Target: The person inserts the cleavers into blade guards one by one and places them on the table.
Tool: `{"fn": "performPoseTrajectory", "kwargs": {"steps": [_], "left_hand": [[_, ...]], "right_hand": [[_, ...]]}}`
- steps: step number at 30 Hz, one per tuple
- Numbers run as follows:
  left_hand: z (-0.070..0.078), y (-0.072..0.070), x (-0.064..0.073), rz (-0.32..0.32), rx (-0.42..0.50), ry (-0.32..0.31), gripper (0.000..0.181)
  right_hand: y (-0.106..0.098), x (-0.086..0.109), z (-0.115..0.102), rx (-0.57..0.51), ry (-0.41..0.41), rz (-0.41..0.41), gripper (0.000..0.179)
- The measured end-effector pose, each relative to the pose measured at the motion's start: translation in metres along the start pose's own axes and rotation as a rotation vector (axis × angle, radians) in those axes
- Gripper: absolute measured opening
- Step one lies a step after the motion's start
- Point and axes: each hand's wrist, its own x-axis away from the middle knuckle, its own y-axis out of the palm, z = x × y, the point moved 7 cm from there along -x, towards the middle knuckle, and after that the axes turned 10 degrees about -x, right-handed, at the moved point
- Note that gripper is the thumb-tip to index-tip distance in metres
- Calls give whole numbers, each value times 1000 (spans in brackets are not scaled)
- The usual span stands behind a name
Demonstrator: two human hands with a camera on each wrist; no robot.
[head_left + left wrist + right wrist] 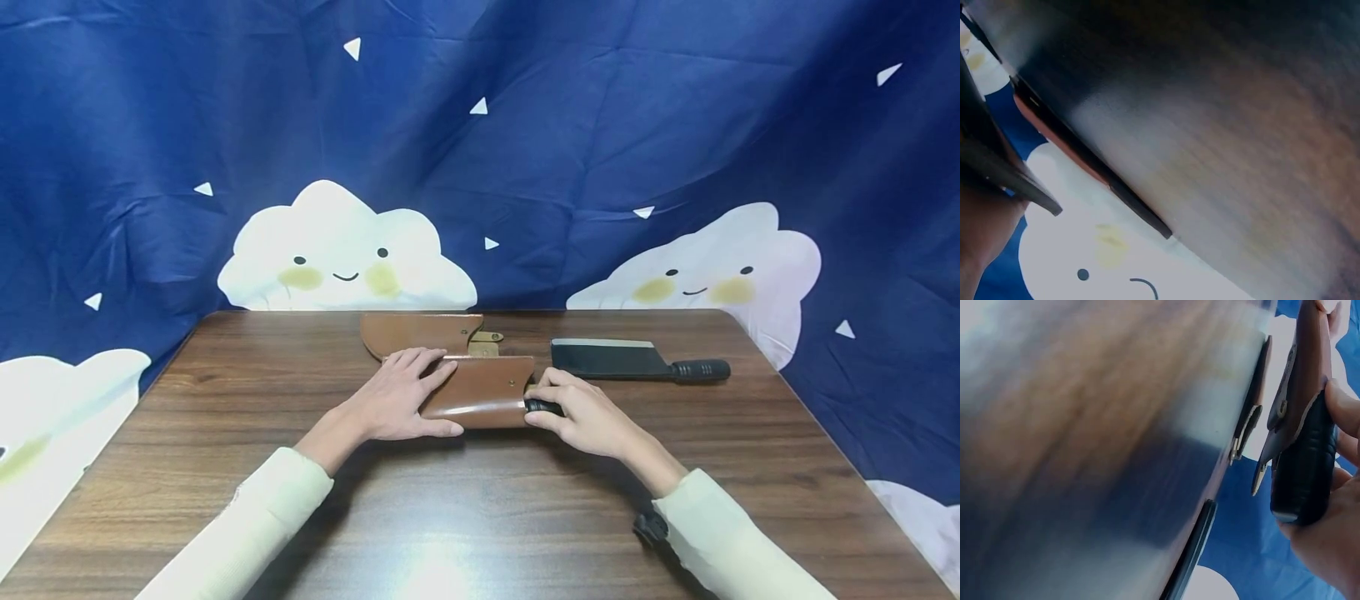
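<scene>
A brown leather knife sheath (480, 392) lies crosswise between my hands, its mouth to the right. My left hand (405, 400) holds the sheath's left part, fingers over the far edge and thumb along the near one. In the right wrist view, a black ribbed knife handle (1304, 469) sticks out of the sheath (1310, 369); its blade is hidden inside. My right hand (588, 414) grips that handle. A strap hangs at the sheath's mouth in that view. The sheath (1013, 181) shows edge-on in the left wrist view, off the tabletop.
Behind it lies a second brown sheath (405, 332) with an undone strap (486, 337). A cleaver (611, 358) with a black blade rests to the right, handle pointing right. All are on a wooden table (480, 508), before a blue cloud-patterned curtain (525, 167).
</scene>
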Motion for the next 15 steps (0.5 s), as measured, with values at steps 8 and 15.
{"fn": "performPoseTrajectory", "kwargs": {"steps": [8,15], "left_hand": [[7,9,4,-115,-6,28,103],[9,17,8,-229,24,8,103]], "right_hand": [[7,4,4,-11,25,-36,30],[12,5,7,-45,59,-70,30]]}}
